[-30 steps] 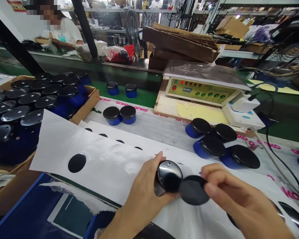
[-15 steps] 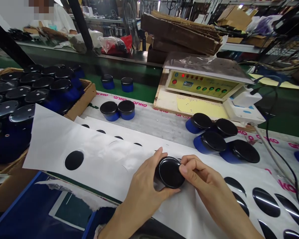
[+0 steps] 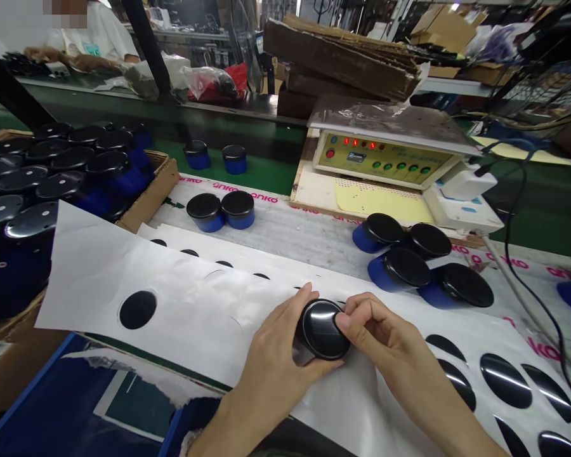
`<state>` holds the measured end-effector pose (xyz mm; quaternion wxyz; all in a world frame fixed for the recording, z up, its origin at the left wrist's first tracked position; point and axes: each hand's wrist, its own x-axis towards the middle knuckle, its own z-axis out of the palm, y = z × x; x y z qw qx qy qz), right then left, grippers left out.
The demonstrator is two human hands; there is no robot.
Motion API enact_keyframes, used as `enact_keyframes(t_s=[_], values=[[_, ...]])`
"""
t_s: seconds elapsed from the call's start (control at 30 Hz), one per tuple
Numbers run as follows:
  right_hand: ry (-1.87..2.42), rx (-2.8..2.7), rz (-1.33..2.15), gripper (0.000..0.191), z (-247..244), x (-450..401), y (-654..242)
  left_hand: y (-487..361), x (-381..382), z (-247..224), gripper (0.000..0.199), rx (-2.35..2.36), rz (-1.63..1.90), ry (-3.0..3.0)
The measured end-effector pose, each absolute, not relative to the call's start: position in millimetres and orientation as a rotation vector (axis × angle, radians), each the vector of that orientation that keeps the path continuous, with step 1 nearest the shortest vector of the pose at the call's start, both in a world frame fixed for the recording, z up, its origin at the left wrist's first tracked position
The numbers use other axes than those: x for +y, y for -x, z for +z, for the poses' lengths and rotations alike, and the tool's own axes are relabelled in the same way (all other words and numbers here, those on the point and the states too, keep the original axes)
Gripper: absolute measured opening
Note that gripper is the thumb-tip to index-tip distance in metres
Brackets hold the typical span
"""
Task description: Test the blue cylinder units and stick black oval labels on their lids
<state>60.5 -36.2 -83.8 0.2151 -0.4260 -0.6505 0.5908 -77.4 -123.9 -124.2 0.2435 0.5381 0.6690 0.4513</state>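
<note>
My left hand point(image 3: 278, 346) is wrapped round the side of a small round device point(image 3: 309, 339) with a glossy black top, its fingers behind and its thumb in front. A round black sticker point(image 3: 324, 327) covers that top. At the right edge, the thumb and forefinger of my right hand point(image 3: 378, 333) pinch the sticker's rim; the exact contact is hidden. Beneath both hands lies a white sticker sheet point(image 3: 185, 298), with several large black discs point(image 3: 507, 381) at the right and a single black disc point(image 3: 137, 310) at the left.
A cardboard box point(image 3: 145, 197) packed with blue-and-black round devices stands at left. Similar devices stand in a pair point(image 3: 238, 209) and a cluster point(image 3: 400, 270). Behind is a control box point(image 3: 375, 162) with lit lamps and cables point(image 3: 509, 235). Another person point(image 3: 95, 38) sits across the bench.
The view has shifted slightly, and a bright reflection now shows on the held device's top. More red lamps are lit on the control box. Both hands keep nearly the same hold.
</note>
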Motion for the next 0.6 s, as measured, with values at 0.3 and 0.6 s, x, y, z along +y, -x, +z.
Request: enact_keyframes(t_s=[0.3, 0.6], values=[[1.227, -1.946, 1.463, 0.034, -83.1, -33.6, -57.3, 76.6, -124.9, -124.6, 0.092, 1.919, 1.212, -1.543], [1.377, -2.443, 0.712, 0.036, -76.9, -34.5, -86.8, 80.6, -128.4, -120.0, 0.068, 2.043, 1.005, -2.005]])
